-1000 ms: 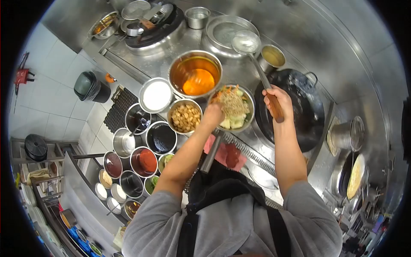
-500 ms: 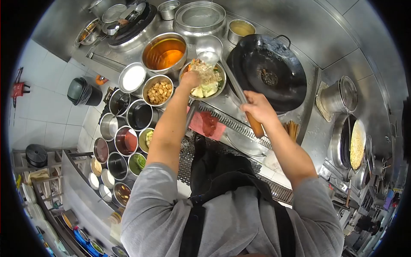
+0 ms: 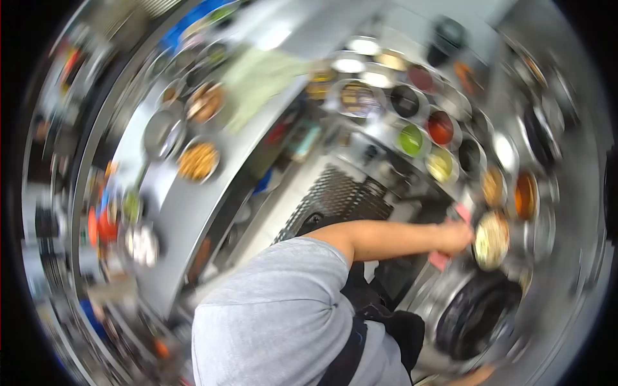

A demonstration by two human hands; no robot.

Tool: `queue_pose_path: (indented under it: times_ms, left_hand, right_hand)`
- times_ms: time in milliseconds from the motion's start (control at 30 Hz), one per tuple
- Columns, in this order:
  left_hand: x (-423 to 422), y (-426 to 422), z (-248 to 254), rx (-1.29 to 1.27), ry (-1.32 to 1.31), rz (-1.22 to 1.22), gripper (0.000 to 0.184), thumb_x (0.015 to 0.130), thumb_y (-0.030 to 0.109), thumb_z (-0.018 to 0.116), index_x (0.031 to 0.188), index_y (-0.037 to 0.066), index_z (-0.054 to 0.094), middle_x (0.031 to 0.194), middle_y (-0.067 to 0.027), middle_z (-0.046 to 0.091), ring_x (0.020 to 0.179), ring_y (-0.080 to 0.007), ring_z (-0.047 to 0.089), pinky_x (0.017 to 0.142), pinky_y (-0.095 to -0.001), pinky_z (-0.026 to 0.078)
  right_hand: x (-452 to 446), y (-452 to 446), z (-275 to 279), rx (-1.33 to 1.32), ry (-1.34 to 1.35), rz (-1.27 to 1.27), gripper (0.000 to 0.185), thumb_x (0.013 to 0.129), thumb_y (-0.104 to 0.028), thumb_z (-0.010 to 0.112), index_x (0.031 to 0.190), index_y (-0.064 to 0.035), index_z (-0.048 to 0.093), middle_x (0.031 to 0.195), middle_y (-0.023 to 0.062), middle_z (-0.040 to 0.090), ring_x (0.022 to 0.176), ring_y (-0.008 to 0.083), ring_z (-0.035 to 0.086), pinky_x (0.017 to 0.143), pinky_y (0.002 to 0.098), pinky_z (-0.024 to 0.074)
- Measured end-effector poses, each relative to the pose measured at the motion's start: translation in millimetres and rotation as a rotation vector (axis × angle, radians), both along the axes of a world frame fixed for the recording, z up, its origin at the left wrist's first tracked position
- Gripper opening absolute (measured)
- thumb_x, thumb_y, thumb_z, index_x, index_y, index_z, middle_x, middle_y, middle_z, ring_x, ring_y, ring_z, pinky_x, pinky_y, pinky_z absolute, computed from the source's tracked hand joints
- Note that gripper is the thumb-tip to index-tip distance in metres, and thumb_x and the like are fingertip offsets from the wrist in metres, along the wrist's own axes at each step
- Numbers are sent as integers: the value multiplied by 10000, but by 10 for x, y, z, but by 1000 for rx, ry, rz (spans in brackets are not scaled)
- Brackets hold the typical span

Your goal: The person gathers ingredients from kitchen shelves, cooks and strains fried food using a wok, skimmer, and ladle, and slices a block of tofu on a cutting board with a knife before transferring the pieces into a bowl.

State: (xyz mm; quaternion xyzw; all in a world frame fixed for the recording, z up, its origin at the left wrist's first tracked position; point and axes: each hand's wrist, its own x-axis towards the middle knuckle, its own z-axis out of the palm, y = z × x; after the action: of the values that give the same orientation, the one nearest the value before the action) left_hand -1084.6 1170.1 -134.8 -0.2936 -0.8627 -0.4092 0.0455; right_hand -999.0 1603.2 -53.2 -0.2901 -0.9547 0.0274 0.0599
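The frame is smeared by motion. My left hand (image 3: 456, 237) is beside the near rim of a bowl of pale shredded vegetables (image 3: 491, 240), over a pink cloth (image 3: 439, 259); its fingers are blurred and whatever they hold cannot be made out. At the bottom edge, a blurred strip of skin belongs to my right arm or hand (image 3: 476, 376), with its fingers not discernible. The dark wok (image 3: 479, 314) lies between the two. The ladle cannot be made out.
Pots of red sauce (image 3: 441, 127), green vegetables (image 3: 411, 139) and orange liquid (image 3: 524, 195) stand near the bowl. A long steel counter (image 3: 209, 193) on the left carries a bowl of golden pieces (image 3: 197, 161). A perforated black mat (image 3: 344, 196) covers the floor.
The view has swung round toward the left counter, and the bowl and wok now appear at the right. My right hand, earlier shut on the ladle's wooden handle, has dropped to the bottom edge.
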Motion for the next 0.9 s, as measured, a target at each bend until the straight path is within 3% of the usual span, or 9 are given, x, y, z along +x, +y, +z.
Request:
queue_pose_path:
  times_ms: [100, 200, 233, 333, 367, 567, 600, 700, 900]
  left_hand:
    - [671, -658, -810, 147, 9, 180, 154, 672, 90, 642, 812, 38, 606, 827, -156, 622, 839, -342, 621, 740, -460, 509]
    - [1549, -1483, -1715, -216, -238, 354, 186, 732, 146, 621, 873, 34, 669, 850, -174, 666, 872, -345, 649, 760, -446, 525]
    - [1890, -1756, -1751, -173, -527, 441, 218, 725, 184, 619, 845, 18, 692, 842, -182, 690, 844, -355, 674, 721, -456, 543]
    - [2871, -2413, -2068, -404, -884, 173, 217, 676, 189, 607, 783, 48, 732, 883, -182, 705, 872, -352, 678, 732, -476, 534]
    - [3132, -2444, -2945, -304, -1069, 136, 264, 752, 216, 613, 910, 56, 750, 999, -163, 696, 877, -359, 648, 710, -500, 522]
    - [4110, -3353, -2634, -427, -1474, 128, 331, 720, 212, 617, 999, 79, 737, 1038, -134, 699, 911, -300, 663, 743, -470, 515]
    - [4029, -3377, -2311, -499, -1483, 336, 87, 721, 118, 712, 804, 108, 738, 1010, -138, 699, 879, -325, 659, 710, -444, 528]
    - [4003, -3456, -2132, -516, -1188, 638, 336, 720, 188, 691, 1041, 99, 730, 1100, -144, 691, 1062, -308, 651, 854, -425, 545]
    - [3675, -3220, -2023, -476, -1121, 629, 308, 752, 176, 632, 1016, 49, 726, 1144, -172, 665, 1061, -332, 642, 903, -421, 521]
  right_hand:
    - [75, -715, -300, -41, 2, 37, 488, 874, -155, 501, 1352, -55, 480, 1059, 182, 587, 897, 310, 590, 772, 398, 476]
    - [365, -1439, -562, -148, 0, 94, 494, 864, -145, 505, 1348, -54, 476, 1010, 168, 572, 848, 294, 573, 731, 390, 465]
    - [461, -1662, -619, -191, -10, 112, 495, 860, -141, 506, 1347, -54, 475, 994, 164, 568, 832, 289, 567, 717, 388, 461]
    - [832, -2198, -769, -321, -40, 153, 501, 849, -131, 510, 1343, -53, 471, 946, 149, 554, 783, 273, 549, 676, 380, 450]
    - [952, -2361, -811, -362, -43, 163, 503, 846, -127, 512, 1341, -53, 470, 930, 145, 549, 766, 268, 543, 663, 378, 446]
    - [1640, -2745, -915, -643, -25, 78, 516, 824, -106, 520, 1334, -52, 462, 833, 117, 521, 668, 236, 507, 581, 363, 424]
    - [1797, -2690, -900, -685, -9, 42, 518, 821, -102, 521, 1333, -51, 461, 817, 112, 516, 652, 231, 502, 567, 360, 420]
    - [2378, -2360, -809, -799, 89, -148, 525, 810, -92, 525, 1329, -51, 457, 768, 98, 502, 603, 215, 484, 526, 353, 409]
    - [3589, -1473, -785, -960, 313, -506, 540, 789, -71, 534, 1321, -49, 449, 671, 70, 474, 505, 183, 448, 444, 338, 386]
